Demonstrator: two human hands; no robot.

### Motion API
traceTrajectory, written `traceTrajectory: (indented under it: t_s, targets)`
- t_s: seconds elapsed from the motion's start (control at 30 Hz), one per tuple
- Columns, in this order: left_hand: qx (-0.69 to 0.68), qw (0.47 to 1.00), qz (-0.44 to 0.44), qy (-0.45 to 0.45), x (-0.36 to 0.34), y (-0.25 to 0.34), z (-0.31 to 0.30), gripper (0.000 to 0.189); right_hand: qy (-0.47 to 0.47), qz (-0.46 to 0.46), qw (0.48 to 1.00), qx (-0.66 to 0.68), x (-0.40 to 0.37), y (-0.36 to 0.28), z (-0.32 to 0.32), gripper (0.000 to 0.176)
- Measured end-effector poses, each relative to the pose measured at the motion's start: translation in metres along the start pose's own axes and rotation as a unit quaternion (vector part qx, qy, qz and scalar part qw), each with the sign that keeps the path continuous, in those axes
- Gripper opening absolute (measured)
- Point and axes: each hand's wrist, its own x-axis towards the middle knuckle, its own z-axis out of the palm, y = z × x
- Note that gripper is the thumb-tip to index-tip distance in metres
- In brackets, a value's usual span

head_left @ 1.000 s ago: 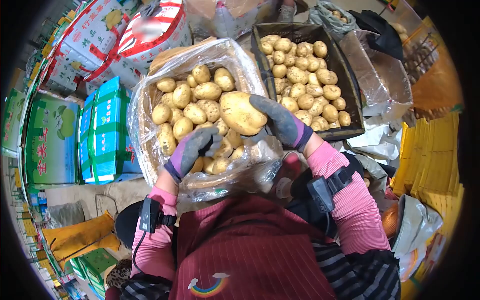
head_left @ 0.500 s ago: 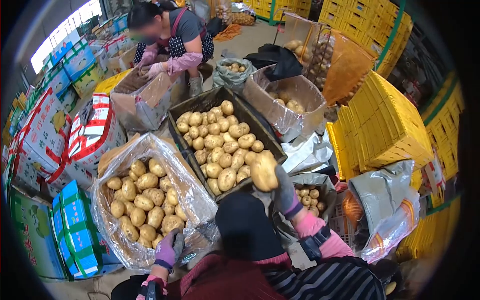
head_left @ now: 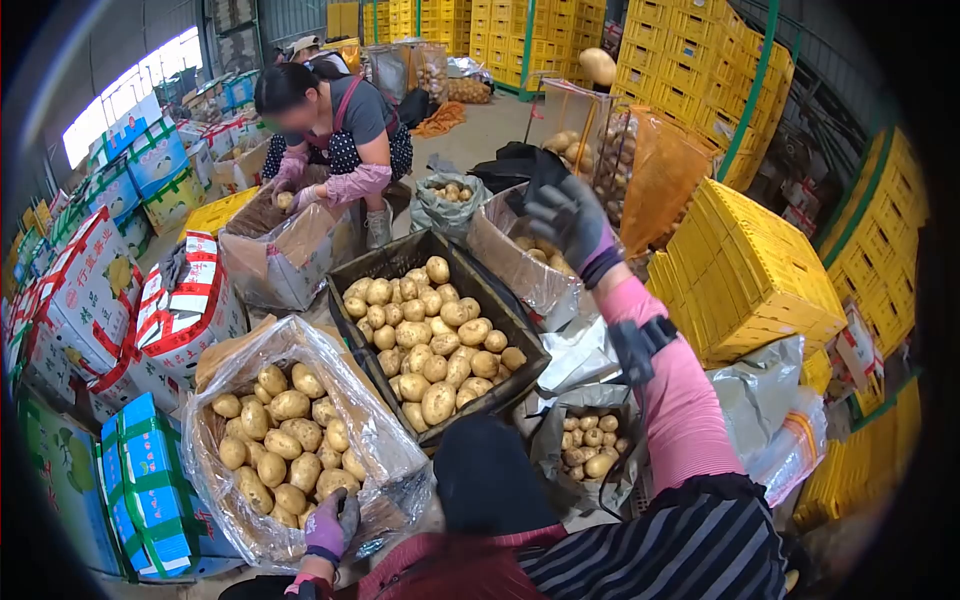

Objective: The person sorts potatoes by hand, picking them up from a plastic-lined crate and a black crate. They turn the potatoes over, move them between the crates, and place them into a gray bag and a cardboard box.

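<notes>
Potatoes (head_left: 290, 404): heaped in dark crate (head_left: 505, 310), lined box (head_left: 380, 425) and grey bag (head_left: 548, 450); one more up in the air.
Yellow crates (head_left: 750, 275): stacked at right and along the back; no lettering I can make out.
Dark crate: straight ahead of the person, well filled, beside lined box.
Lined box: clear liner folded over the sides, potatoes mounded inside.
Tall bag (head_left: 580, 105): see-through, potatoes in the bottom, beyond the right hand (head_left: 568, 222).
Right hand: gloved, arm stretched out, fingers loosely spread, nothing in it.
Left hand (head_left: 330, 522): gloved, low at near edge of lined box, by the potatoes; whether it grips one, cannot tell.
Loose potato (head_left: 598, 66): airborne, appears above tall bag; depth hard to judge from here.
Toss, as I judge it: wants a soft, high arc and a relaxed wrist; too flat or hard risks bruising, too short risks the floor. Steady seat, left hand low for balance.
White carton (head_left: 88, 290): big red Chinese characters, last two look like 薯业; smaller green 精品 below.
Blue carton (head_left: 160, 490): pale characters under green tape, too small to read.
</notes>
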Motion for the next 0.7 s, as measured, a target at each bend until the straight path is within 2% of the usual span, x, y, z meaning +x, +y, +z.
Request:
traceTrajectory:
  t_s: [0.03, 0.1, 0.13, 0.23, 0.3, 0.4, 0.5, 0.57, 0.7]
  targets:
    - [-0.004, 1.0, -0.001, 0.001, -0.001, 0.001, 0.0, 0.045, -0.04, 0.029, 0.998, -0.03, -0.025, 0.012, 0.017, 0.046]
    - [-0.003, 1.0, 0.016, 0.008, -0.002, 0.004, -0.003, 0.046, -0.127, 0.09, 0.985, -0.073, -0.063, 0.056, 0.025, 0.054]
    - [0.0, 1.0, 0.013, 0.006, -0.002, 0.007, -0.005, 0.046, -0.1, 0.126, 0.98, -0.113, -0.085, 0.08, 0.032, 0.057]
    - [0.006, 1.0, 0.016, -0.004, -0.004, 0.011, -0.009, 0.047, -0.133, 0.18, 0.957, -0.184, -0.138, 0.143, 0.032, 0.057]
    - [-0.006, 1.0, -0.002, -0.012, -0.001, 0.011, -0.009, 0.047, -0.169, 0.158, 0.958, -0.167, -0.16, 0.182, 0.029, 0.053]
    - [-0.013, 1.0, -0.001, -0.007, -0.001, 0.009, -0.008, 0.047, -0.171, 0.173, 0.952, -0.186, -0.171, 0.198, 0.062, 0.05]
    - [-0.016, 1.0, 0.008, 0.008, 0.0, 0.006, -0.005, 0.046, -0.196, 0.137, 0.941, -0.24, -0.166, 0.204, 0.106, 0.048]
    - [-0.018, 1.0, 0.011, 0.015, 0.001, 0.002, -0.001, 0.045, -0.234, 0.1, 0.946, -0.201, -0.162, 0.212, 0.136, 0.046]
    - [-0.028, 0.999, 0.019, 0.036, 0.009, -0.009, 0.008, 0.041, -0.273, 0.112, 0.947, -0.13, -0.168, 0.22, 0.182, 0.045]
